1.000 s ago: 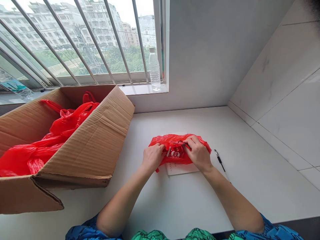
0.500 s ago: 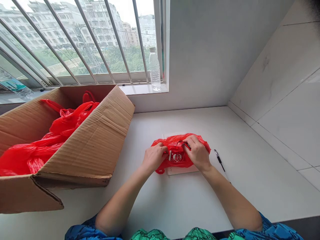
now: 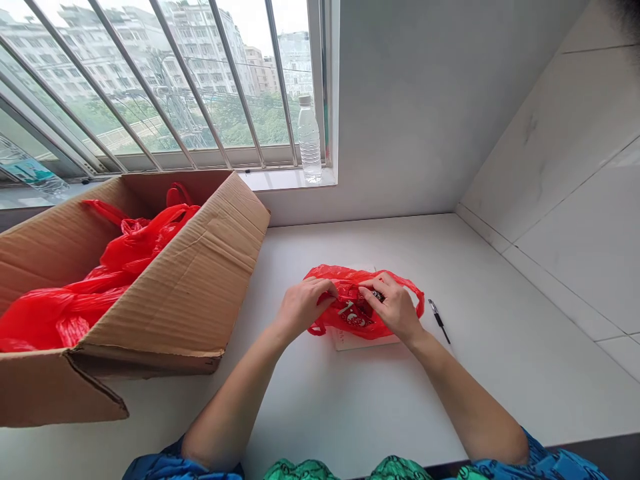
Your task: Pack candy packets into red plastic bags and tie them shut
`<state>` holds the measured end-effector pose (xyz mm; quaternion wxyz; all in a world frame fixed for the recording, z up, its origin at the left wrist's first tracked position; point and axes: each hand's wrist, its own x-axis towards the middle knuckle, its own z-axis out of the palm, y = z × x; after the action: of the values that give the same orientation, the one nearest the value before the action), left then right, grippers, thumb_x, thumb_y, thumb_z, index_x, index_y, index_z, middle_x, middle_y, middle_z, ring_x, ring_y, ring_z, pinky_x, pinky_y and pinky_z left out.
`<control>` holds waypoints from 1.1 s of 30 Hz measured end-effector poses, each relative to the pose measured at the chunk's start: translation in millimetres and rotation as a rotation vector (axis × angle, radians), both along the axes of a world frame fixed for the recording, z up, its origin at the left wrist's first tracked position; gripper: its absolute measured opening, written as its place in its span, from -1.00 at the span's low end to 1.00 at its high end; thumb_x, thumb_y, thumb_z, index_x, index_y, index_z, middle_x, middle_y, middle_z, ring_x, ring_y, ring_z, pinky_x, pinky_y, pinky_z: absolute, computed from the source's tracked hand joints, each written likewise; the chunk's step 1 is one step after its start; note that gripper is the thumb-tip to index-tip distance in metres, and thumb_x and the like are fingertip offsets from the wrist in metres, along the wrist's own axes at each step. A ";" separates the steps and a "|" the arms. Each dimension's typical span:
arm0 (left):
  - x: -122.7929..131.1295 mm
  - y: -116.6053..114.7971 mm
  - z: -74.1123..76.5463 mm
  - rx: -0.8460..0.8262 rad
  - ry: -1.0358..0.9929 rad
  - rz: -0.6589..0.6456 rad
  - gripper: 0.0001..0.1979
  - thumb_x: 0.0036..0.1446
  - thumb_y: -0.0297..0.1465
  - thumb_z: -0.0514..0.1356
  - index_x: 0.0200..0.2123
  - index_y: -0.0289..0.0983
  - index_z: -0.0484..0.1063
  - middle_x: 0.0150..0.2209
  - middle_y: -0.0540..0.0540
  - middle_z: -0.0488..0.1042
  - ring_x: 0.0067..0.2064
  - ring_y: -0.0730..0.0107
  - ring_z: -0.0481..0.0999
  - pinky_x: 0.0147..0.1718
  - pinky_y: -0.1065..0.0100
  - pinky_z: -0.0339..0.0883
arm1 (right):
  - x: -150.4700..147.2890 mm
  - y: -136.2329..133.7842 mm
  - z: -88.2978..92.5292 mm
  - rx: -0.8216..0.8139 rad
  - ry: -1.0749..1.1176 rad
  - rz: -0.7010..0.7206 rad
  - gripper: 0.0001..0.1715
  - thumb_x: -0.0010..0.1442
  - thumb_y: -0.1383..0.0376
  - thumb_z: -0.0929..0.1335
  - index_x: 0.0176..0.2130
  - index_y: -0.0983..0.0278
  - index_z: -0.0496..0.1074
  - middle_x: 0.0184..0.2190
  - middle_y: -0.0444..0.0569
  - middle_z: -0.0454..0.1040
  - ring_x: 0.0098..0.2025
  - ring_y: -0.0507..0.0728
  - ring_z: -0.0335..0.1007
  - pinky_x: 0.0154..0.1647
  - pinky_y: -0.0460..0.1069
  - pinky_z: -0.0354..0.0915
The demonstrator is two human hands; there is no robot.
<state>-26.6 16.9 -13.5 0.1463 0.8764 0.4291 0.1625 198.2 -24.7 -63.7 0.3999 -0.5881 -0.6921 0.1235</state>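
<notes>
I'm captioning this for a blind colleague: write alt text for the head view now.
A person's left hand and right hand handle a red plastic bag over a white counter, white-printed red packaging showing between them. A pen lies to the right; on the left, an open cardboard box holds more red bags near a barred window.

The held bag (image 3: 346, 275) looks of thin, glossy, crinkled plastic, the box (image 3: 185, 267) of matt, creased cardboard, the tabletop (image 3: 320, 407) smooth with a faint sheen, and the window bars (image 3: 239, 83) of shiny metal.
</notes>
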 end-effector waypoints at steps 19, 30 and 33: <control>-2.6 -0.4 5.8 -0.343 -0.235 0.092 -0.59 0.19 -0.06 0.21 -0.03 -0.19 0.41 -0.17 -0.08 0.56 -0.21 0.26 0.55 -0.33 0.37 0.31 | 2.6 0.6 7.2 -0.071 0.552 0.076 -0.64 0.29 0.01 0.34 -0.38 0.17 0.53 -0.34 -0.07 0.43 -0.25 0.13 0.37 -0.16 0.03 0.32; 8.6 -6.2 7.8 -0.653 -0.870 0.230 -0.62 0.11 -0.09 0.32 -0.27 -0.32 0.50 -0.36 -0.06 0.54 -0.36 0.42 0.50 -0.38 0.43 0.35 | -4.3 -8.2 15.3 -0.286 0.817 0.229 -0.47 0.27 -0.17 0.29 -0.41 0.20 0.34 -0.48 -0.13 0.31 -0.48 0.06 0.20 -0.46 -0.03 0.21; 15.6 -11.7 4.3 -0.759 -0.989 0.194 -0.63 0.12 -0.12 0.33 -0.18 -0.29 0.44 -0.24 -0.11 0.57 -0.24 0.31 0.57 -0.29 0.36 0.43 | -7.6 -11.0 14.6 -0.355 0.874 0.265 -0.43 0.25 -0.18 0.30 -0.47 0.21 0.32 -0.55 -0.13 0.29 -0.51 0.05 0.20 -0.48 -0.03 0.19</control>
<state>-11.0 5.2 -9.2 0.6129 0.5416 0.4161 0.3974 190.6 -35.7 -49.0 0.5272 -0.4472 -0.4968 0.5247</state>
